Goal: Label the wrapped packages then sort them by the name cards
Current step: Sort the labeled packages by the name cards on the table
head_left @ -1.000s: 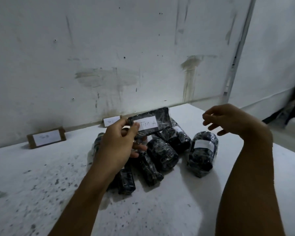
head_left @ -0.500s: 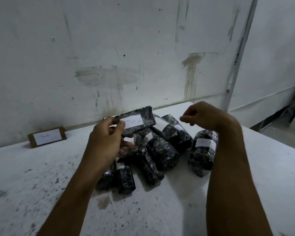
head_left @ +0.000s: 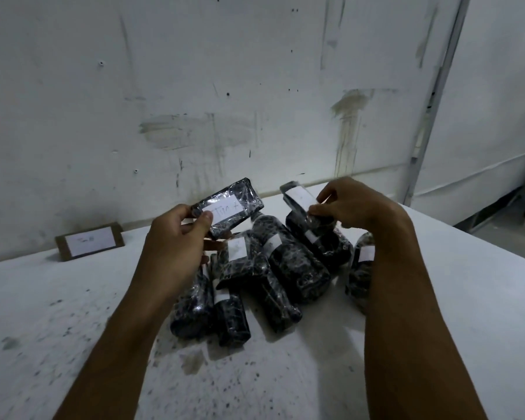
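Black wrapped package (head_left: 229,209) is sitting pinched in the left hand (head_left: 176,237); right hand (head_left: 355,204) fingers (head_left: 317,211) are gripping another package (head_left: 300,204) above the pile.

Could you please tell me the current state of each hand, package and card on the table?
left hand: grips a labelled flat package, lifted.
right hand: pinches a second package, raised off the pile.
pile of packages: lying on the table, white labels on.
name card: leaning at the wall.
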Action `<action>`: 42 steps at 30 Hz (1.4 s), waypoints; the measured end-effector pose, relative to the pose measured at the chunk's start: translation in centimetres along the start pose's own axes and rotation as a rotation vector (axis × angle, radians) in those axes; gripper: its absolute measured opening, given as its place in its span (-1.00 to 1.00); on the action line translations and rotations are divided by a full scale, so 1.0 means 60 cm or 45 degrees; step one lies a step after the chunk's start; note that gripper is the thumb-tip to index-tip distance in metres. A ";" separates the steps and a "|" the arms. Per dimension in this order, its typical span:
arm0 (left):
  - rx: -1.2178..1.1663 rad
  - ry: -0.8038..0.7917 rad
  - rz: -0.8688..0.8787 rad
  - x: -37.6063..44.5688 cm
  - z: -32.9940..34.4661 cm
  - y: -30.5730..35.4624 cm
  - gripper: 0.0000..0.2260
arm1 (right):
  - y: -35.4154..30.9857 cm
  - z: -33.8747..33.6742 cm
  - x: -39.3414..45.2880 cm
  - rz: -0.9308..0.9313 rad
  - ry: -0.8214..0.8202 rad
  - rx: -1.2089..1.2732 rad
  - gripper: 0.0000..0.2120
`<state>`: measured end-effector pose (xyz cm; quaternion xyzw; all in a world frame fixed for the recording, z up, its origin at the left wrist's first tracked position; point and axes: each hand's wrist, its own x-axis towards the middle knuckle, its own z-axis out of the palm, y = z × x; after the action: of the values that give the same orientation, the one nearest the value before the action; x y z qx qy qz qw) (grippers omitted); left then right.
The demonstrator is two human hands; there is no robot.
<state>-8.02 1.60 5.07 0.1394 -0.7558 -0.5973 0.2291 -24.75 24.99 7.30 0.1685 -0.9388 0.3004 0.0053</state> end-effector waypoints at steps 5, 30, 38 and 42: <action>0.005 -0.011 0.002 -0.002 0.002 0.002 -0.88 | 0.012 -0.023 -0.009 0.060 0.277 -0.019 -0.76; 0.194 -0.012 -0.238 0.022 -0.082 -0.031 -0.85 | -0.147 0.116 0.005 -0.401 -0.447 -0.324 -0.32; 0.311 -0.006 -0.360 0.033 -0.096 -0.045 -0.80 | -0.148 0.121 -0.002 -0.441 -0.401 -0.400 -0.42; 0.246 0.068 -0.432 0.035 -0.114 -0.050 -0.81 | -0.141 0.107 0.007 -0.528 -0.255 -0.127 -0.79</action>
<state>-6.51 -5.93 3.79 0.3020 -0.7688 -0.5483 0.1308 -21.85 14.79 6.82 0.3863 -0.8935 0.2281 -0.0179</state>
